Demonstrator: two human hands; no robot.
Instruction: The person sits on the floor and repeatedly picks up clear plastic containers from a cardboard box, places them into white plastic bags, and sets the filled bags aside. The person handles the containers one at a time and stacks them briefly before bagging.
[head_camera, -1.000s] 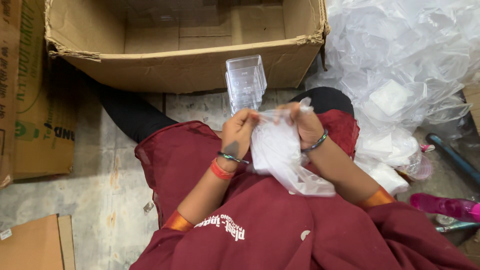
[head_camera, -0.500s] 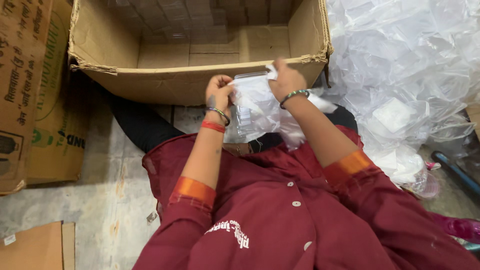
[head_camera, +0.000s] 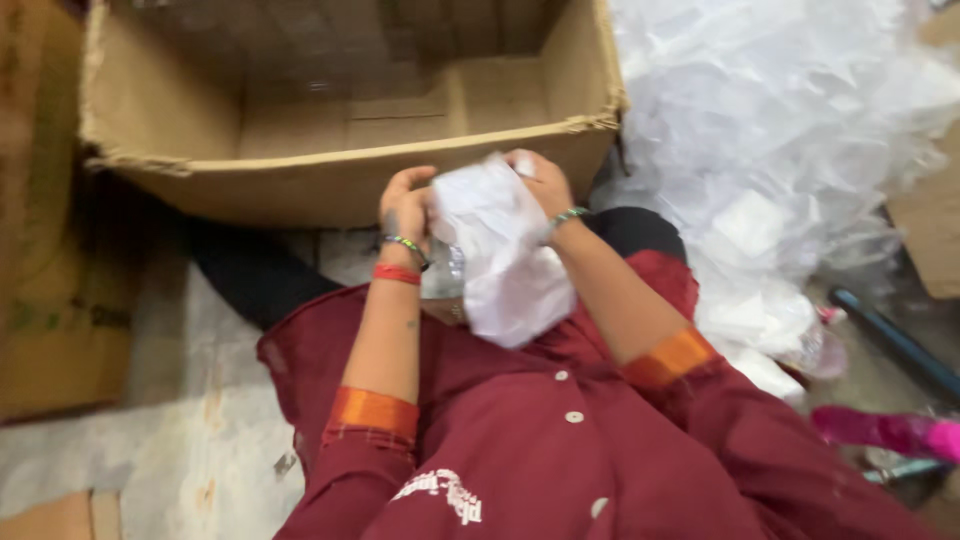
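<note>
- The fingers of the left hand (head_camera: 405, 205) were curled shut against the left edge of a white plastic bag (head_camera: 500, 255), pinching it near its top.
- The right hand (head_camera: 535, 180) gripped the bag's top from the other side, its fingers folded over the crumpled plastic.
- The bag hung between both hands over the person's lap, at the middle of the view; something clear showed at its left edge, too blurred to identify.
- A red bangle (head_camera: 397, 273) and a beaded band circled the left wrist; a green beaded bracelet (head_camera: 568, 214) sat on the right wrist.
- Both forearms came out of maroon sleeves with orange cuffs (head_camera: 373, 411).
- At twelve o'clock from the hands stood an open cardboard box (head_camera: 330, 180), its near wall just beyond the knuckles.
- At two to three o'clock lay a heap of clear plastic bags (head_camera: 790, 130), near the right arm.
- At four o'clock, well apart, a pink bottle-like object (head_camera: 890, 432) rested on the floor.
- At nine o'clock lay a flattened cardboard carton (head_camera: 55, 280).
</note>
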